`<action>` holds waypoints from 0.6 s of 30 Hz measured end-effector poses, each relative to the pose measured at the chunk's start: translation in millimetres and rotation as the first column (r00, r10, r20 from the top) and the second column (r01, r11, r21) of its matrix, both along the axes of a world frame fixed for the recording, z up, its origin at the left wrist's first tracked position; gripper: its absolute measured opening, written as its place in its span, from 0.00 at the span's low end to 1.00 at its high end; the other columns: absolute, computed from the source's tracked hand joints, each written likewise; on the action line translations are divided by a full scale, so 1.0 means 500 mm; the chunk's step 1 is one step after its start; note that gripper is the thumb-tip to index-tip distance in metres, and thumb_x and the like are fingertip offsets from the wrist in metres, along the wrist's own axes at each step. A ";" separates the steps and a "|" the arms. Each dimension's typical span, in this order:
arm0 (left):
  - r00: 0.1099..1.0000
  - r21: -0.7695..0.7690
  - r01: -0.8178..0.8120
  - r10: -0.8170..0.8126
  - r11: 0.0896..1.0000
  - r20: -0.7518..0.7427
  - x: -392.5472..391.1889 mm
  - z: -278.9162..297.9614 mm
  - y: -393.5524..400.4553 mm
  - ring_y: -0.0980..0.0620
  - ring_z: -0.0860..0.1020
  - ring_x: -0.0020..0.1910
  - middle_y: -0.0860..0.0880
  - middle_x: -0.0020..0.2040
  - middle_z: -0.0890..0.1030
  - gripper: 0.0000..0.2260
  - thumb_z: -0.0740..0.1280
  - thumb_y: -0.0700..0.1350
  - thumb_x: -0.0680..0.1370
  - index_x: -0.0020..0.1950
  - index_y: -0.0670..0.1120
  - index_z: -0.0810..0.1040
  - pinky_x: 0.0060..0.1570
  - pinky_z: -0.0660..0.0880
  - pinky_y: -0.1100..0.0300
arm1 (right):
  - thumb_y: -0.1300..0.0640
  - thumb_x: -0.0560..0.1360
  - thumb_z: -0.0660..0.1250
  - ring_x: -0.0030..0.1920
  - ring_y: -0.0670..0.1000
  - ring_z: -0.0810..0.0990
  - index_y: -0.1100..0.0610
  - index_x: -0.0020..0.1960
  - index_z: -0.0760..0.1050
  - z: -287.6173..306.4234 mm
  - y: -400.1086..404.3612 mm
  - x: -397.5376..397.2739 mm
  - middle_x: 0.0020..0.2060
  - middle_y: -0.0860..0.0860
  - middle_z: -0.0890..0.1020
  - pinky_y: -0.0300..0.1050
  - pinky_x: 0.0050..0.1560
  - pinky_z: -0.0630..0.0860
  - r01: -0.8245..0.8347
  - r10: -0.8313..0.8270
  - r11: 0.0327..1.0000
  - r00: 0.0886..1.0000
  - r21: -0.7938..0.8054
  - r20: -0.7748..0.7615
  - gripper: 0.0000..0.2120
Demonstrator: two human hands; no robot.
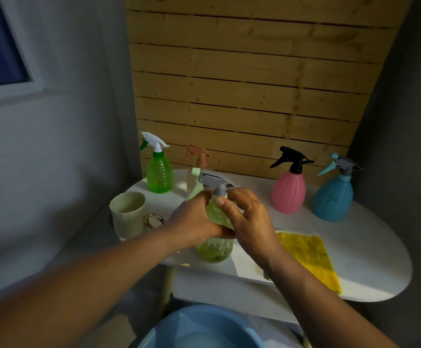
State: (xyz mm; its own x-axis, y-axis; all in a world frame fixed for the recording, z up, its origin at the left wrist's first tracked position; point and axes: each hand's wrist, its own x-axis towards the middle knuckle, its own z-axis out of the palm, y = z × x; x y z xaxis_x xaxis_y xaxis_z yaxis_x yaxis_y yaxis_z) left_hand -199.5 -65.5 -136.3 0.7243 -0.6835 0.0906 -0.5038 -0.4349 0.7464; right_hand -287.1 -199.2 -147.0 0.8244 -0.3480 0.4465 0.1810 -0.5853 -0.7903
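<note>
A pale green spray bottle with a grey trigger head stands near the front edge of the white oval table. My left hand grips the bottle's body from the left. My right hand curls its fingers round the bottle's neck, just under the grey head, with the thumb on the near side. The bottle's middle is hidden behind both hands.
At the back stand a bright green spray bottle, a clear one with a tan head, a pink one and a blue one. A cream mug sits left, a yellow cloth right, a blue basin below.
</note>
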 end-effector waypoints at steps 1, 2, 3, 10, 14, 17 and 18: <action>0.999 0.018 -0.033 0.033 0.999 0.035 -0.006 0.000 -0.003 0.56 0.78 0.57 0.62 0.59 0.78 0.37 0.82 0.62 0.63 0.68 0.62 0.70 0.59 0.76 0.55 | 0.44 0.79 0.66 0.58 0.42 0.77 0.52 0.58 0.83 0.000 0.002 -0.001 0.54 0.44 0.80 0.44 0.58 0.76 0.001 -0.001 1.000 1.000 -0.005 0.005 0.15; 0.998 0.008 -0.038 0.037 0.999 0.045 -0.008 -0.003 -0.006 0.57 0.77 0.56 0.63 0.58 0.77 0.36 0.81 0.62 0.63 0.67 0.64 0.70 0.59 0.75 0.56 | 0.44 0.79 0.66 0.58 0.42 0.77 0.53 0.58 0.83 0.001 0.004 -0.001 0.55 0.44 0.80 0.45 0.59 0.76 0.002 -0.002 1.000 1.000 -0.008 0.008 0.16; 1.000 -0.018 -0.017 0.017 1.000 0.011 -0.008 -0.006 -0.006 0.58 0.77 0.58 0.63 0.58 0.78 0.36 0.82 0.62 0.62 0.66 0.65 0.70 0.61 0.76 0.55 | 0.44 0.79 0.66 0.59 0.42 0.77 0.53 0.58 0.83 0.001 0.004 -0.001 0.55 0.44 0.80 0.46 0.59 0.76 0.003 -0.003 1.000 1.000 -0.010 0.009 0.16; 0.988 -0.039 0.050 -0.055 0.998 -0.142 0.003 -0.032 0.031 0.55 0.78 0.65 0.59 0.63 0.80 0.43 0.83 0.49 0.64 0.74 0.64 0.66 0.66 0.77 0.48 | 0.40 0.76 0.71 0.58 0.45 0.78 0.50 0.55 0.82 -0.007 0.020 0.000 0.53 0.42 0.81 0.51 0.58 0.77 0.135 -0.135 0.991 0.990 0.012 0.031 0.15; 0.982 -0.010 0.040 -0.041 0.999 -0.182 0.005 -0.026 0.031 0.54 0.80 0.61 0.57 0.59 0.82 0.37 0.84 0.46 0.66 0.68 0.65 0.69 0.65 0.78 0.50 | 0.39 0.72 0.75 0.53 0.43 0.78 0.48 0.51 0.77 -0.001 0.040 -0.001 0.49 0.43 0.79 0.46 0.53 0.77 0.241 -0.242 0.968 0.970 0.068 0.006 0.16; 0.975 -0.040 0.058 -0.065 0.998 -0.213 0.009 -0.030 0.031 0.54 0.81 0.61 0.57 0.58 0.83 0.32 0.84 0.45 0.66 0.61 0.66 0.72 0.64 0.78 0.47 | 0.39 0.72 0.74 0.57 0.41 0.76 0.48 0.59 0.76 0.008 0.036 -0.006 0.55 0.43 0.77 0.40 0.54 0.75 0.177 -0.174 0.978 0.984 0.109 -0.037 0.21; 0.974 -0.038 0.057 -0.064 0.998 -0.219 0.010 -0.029 0.031 0.55 0.81 0.61 0.57 0.58 0.83 0.32 0.84 0.45 0.66 0.60 0.66 0.72 0.65 0.78 0.47 | 0.39 0.74 0.72 0.60 0.40 0.75 0.48 0.65 0.74 0.011 0.033 -0.010 0.59 0.43 0.76 0.37 0.55 0.74 0.130 -0.125 0.985 0.991 0.113 -0.046 0.23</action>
State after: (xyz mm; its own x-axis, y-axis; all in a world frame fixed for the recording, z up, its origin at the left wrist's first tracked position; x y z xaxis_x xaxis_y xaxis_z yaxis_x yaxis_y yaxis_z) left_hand -194.6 -49.9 -150.7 0.6866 -0.7257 -0.0438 -0.3505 -0.3832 0.8546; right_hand -292.1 -182.9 -141.4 0.7857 -0.4987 0.3659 0.0786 -0.5063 -0.8588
